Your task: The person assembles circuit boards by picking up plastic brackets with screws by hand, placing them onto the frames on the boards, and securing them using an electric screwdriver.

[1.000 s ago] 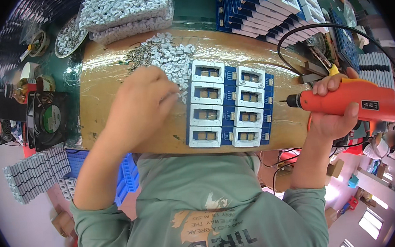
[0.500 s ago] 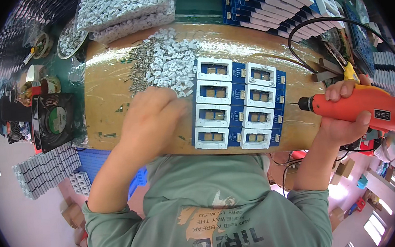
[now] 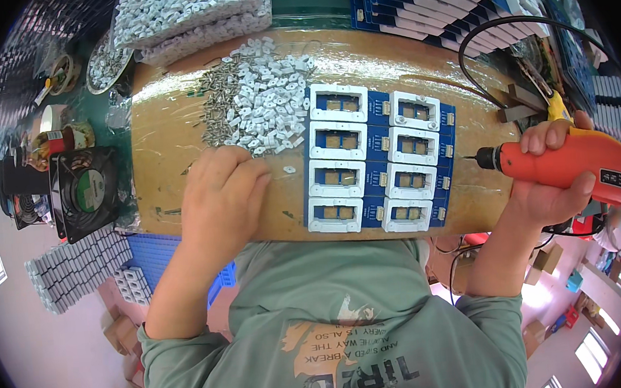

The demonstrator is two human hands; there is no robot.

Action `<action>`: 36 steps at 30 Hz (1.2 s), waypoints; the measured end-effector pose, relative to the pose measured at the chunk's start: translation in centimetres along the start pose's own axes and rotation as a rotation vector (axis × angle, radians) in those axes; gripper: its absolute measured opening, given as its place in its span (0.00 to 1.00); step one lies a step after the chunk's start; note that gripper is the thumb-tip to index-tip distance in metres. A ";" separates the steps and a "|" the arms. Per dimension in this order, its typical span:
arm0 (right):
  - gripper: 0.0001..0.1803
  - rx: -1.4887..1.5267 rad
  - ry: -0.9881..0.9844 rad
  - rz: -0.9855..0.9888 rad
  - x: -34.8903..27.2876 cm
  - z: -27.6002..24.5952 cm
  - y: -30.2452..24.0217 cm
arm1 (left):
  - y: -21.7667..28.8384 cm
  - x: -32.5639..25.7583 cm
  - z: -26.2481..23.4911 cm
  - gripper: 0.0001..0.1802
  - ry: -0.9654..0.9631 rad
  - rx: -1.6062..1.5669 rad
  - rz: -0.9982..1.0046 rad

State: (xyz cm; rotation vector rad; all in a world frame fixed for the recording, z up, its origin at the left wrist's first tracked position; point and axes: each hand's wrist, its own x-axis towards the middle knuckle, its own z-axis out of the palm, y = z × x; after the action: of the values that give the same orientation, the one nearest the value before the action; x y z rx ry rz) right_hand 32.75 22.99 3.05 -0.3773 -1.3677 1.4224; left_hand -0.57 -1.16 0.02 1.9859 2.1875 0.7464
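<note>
My left hand (image 3: 223, 197) rests low over the wooden work surface with curled fingers, just below a heap of small screws (image 3: 216, 106) and a heap of small white plastic pieces (image 3: 270, 95). Its fingertips face down, so what they hold, if anything, is hidden. A single white piece (image 3: 289, 169) lies just right of the fingers. My right hand (image 3: 541, 201) grips an orange electric screwdriver (image 3: 570, 157), its bit pointing left, apart from the board. Between my hands lies a blue circuit board panel (image 3: 376, 127) carrying two columns of white rectangular frames (image 3: 338, 139).
Bags of white pieces (image 3: 191, 17) and stacked panels (image 3: 434, 2) stand at the back. A black cable (image 3: 464, 54) loops at the right. On the left are a black fan (image 3: 88, 189) and a bowl of white pieces (image 3: 107, 68).
My left hand has shifted slightly left, away from the panel, uncovering the single white piece beside the fingers. The screwdriver stays in my right hand, almost in the same place.
</note>
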 end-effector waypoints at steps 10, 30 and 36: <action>0.45 -0.029 0.008 0.016 0.2 0.2 -0.7 | 1.2 1.6 0.2 0.06 -0.089 -0.256 -0.062; 0.47 -0.003 0.007 0.012 0.3 0.3 -0.1 | 1.5 1.9 0.6 0.05 -0.104 -0.164 -0.024; 0.49 -0.051 0.058 0.037 0.2 0.7 -0.6 | 1.9 1.9 0.8 0.05 -0.119 -0.153 -0.058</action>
State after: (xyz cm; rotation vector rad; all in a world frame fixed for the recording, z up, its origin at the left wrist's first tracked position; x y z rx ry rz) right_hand 32.35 22.59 3.82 -0.4757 -1.3578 1.3988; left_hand 1.17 0.97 0.60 1.8359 2.0467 0.7432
